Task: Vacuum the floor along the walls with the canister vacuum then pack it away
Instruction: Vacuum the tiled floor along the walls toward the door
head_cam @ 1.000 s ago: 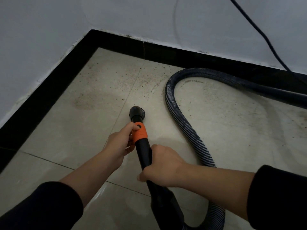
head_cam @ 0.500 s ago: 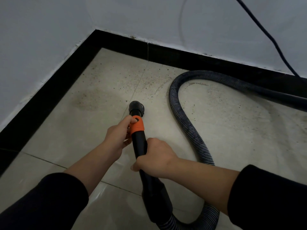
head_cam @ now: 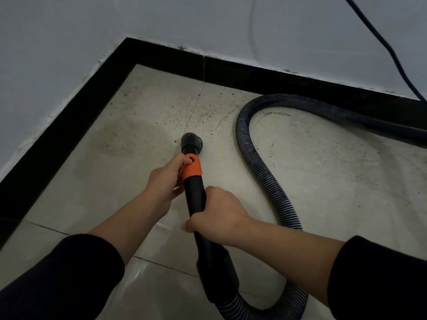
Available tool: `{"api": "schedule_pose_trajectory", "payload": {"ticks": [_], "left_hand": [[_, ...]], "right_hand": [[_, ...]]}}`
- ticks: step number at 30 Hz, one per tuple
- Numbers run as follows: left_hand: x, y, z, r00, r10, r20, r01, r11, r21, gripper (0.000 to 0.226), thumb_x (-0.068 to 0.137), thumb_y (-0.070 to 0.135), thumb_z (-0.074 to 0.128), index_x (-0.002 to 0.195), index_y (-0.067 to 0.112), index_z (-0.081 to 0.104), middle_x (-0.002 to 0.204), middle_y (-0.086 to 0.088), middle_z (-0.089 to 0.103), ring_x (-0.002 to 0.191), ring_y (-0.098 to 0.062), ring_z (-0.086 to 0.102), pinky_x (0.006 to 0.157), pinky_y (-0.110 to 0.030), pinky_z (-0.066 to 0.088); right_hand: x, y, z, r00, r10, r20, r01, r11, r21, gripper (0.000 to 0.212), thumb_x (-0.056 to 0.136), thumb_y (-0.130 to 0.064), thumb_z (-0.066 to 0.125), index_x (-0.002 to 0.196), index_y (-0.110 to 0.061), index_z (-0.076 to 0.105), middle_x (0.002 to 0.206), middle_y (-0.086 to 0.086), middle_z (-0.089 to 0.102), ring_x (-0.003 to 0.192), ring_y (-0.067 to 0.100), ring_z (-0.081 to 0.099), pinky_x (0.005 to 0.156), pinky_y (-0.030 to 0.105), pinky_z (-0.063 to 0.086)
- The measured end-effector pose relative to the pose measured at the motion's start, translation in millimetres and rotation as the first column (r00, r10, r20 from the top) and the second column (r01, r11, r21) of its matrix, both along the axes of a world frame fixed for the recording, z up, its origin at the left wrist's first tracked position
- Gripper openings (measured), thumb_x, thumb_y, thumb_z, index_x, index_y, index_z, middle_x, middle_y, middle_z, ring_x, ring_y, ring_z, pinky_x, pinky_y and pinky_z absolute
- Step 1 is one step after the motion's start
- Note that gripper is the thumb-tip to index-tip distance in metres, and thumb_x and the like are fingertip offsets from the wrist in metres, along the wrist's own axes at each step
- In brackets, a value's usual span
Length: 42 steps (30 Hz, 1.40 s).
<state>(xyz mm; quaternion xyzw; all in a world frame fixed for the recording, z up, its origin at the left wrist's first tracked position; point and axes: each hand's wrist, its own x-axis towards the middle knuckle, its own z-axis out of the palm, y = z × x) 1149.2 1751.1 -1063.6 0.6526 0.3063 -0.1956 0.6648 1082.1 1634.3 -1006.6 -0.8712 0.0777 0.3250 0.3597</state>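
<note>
A black vacuum wand [head_cam: 197, 192] with an orange collar [head_cam: 192, 168] points away from me at the tiled floor [head_cam: 129, 181]. Its round nozzle end [head_cam: 191, 142] sits on a tile joint, amid dark specks of dirt. My left hand [head_cam: 165, 180] grips the wand at the orange collar, thumb on top. My right hand [head_cam: 219, 215] grips the black tube just behind it. The ribbed dark hose [head_cam: 258, 167] leaves the wand's rear, loops right and runs off the right edge. The canister itself is out of view.
Two grey walls meet in a corner at top left, edged with a black skirting [head_cam: 161, 63]. A dark power cord [head_cam: 392, 51] hangs down the far wall at top right. Dirt specks are scattered over the tiles near the corner.
The wand and both hands have moved forward, toward the corner, and the nozzle now lies further along the tile joint. Both grips are unchanged.
</note>
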Motion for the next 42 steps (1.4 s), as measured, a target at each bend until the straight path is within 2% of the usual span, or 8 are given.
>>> {"api": "schedule_pose_trajectory", "payload": {"ticks": [5, 10, 12, 16, 19, 23, 31, 42], "left_hand": [[-0.3, -7.3, 2.2, 0.999, -0.037, -0.004, 0.037, 0.999, -0.020, 0.038, 0.081, 0.025, 0.066, 0.113, 0.004, 0.062, 0.100, -0.011, 0.063, 0.086, -0.022, 0.061, 0.068, -0.031, 0.051], [-7.0, -10.4, 2.5, 0.999, 0.007, -0.046, -0.011, 0.997, -0.082, 0.031, 0.081, 0.026, 0.065, 0.102, 0.004, 0.062, 0.093, -0.018, 0.067, 0.076, -0.028, 0.064, 0.067, -0.037, 0.055], [-10.3, -9.4, 2.9, 0.996, 0.057, -0.062, -0.065, 0.988, -0.141, 0.029, 0.082, 0.025, 0.064, 0.098, 0.001, 0.062, 0.082, -0.020, 0.066, 0.062, -0.026, 0.063, 0.065, -0.034, 0.053], [-16.0, 1.6, 2.5, 0.997, 0.076, -0.034, -0.081, 0.982, -0.173, 0.031, 0.083, 0.025, 0.061, 0.102, 0.000, 0.058, 0.078, -0.020, 0.062, 0.052, -0.022, 0.061, 0.049, -0.025, 0.050], [-21.9, 11.9, 5.7, 0.991, 0.130, -0.012, -0.130, 0.978, -0.160, 0.021, 0.082, 0.022, 0.059, 0.092, 0.004, 0.056, 0.075, -0.020, 0.058, 0.047, -0.021, 0.057, 0.040, -0.021, 0.046], [-23.0, 30.7, 18.3, 0.992, 0.123, 0.037, -0.119, 0.988, -0.099, 0.026, 0.075, 0.023, 0.060, 0.092, 0.002, 0.059, 0.071, -0.020, 0.059, 0.049, -0.024, 0.058, 0.051, -0.028, 0.048], [14.3, 62.8, 81.3, 0.984, -0.114, 0.137, 0.128, 0.987, -0.096, 0.017, 0.077, 0.016, 0.060, 0.085, 0.002, 0.062, 0.076, -0.022, 0.061, 0.056, -0.025, 0.059, 0.054, -0.030, 0.051], [67.2, 70.2, 95.2, 0.948, -0.277, 0.157, 0.307, 0.925, -0.224, 0.012, 0.082, 0.011, 0.052, 0.086, 0.004, 0.061, 0.075, -0.015, 0.061, 0.051, -0.019, 0.058, 0.051, -0.024, 0.053]], "right_hand": [[-1.1, -7.5, 1.2, 0.999, 0.051, -0.008, -0.051, 0.999, -0.016, 0.044, 0.071, -0.042, 0.080, 0.093, -0.019, 0.048, 0.084, -0.004, 0.053, 0.077, 0.015, 0.056, 0.056, 0.025, 0.043], [25.7, -43.2, 12.6, 0.937, 0.158, -0.312, -0.062, 0.952, 0.298, 0.035, 0.082, -0.031, 0.076, 0.105, -0.007, 0.065, 0.091, 0.009, 0.069, 0.075, 0.019, 0.068, 0.069, 0.031, 0.058], [40.3, -69.2, 0.4, 0.978, -0.023, -0.208, 0.068, 0.975, 0.213, 0.030, 0.083, -0.026, 0.074, 0.104, -0.007, 0.065, 0.092, 0.008, 0.069, 0.078, 0.020, 0.067, 0.066, 0.029, 0.056], [49.8, -119.7, -52.8, 0.987, -0.040, 0.159, 0.113, 0.869, -0.481, 0.049, 0.088, -0.040, 0.065, 0.122, -0.008, 0.050, 0.117, 0.012, 0.056, 0.108, 0.027, 0.053, 0.083, 0.034, 0.047], [37.3, -126.2, -88.2, 0.994, -0.092, 0.052, 0.105, 0.866, -0.488, 0.071, 0.087, -0.056, 0.060, 0.133, -0.006, 0.040, 0.128, 0.015, 0.050, 0.118, 0.030, 0.048, 0.093, 0.038, 0.045], [29.7, -100.5, -105.5, 0.953, -0.265, 0.147, 0.298, 0.910, -0.290, 0.046, 0.091, -0.036, 0.059, 0.122, -0.008, 0.042, 0.117, 0.014, 0.055, 0.103, 0.029, 0.055, 0.076, 0.033, 0.046], [-4.1, -72.4, -35.8, 0.589, -0.791, 0.166, 0.791, 0.607, 0.082, 0.028, 0.091, -0.017, 0.059, 0.106, -0.006, 0.038, 0.083, 0.004, 0.048, 0.065, 0.016, 0.050, 0.048, 0.027, 0.037], [-145.9, -57.8, -2.4, -0.228, -0.926, 0.300, 0.972, -0.199, 0.126, 0.025, 0.094, -0.012, 0.055, 0.107, -0.009, 0.034, 0.092, 0.012, 0.048, 0.080, 0.029, 0.051, 0.069, 0.038, 0.042]]}}
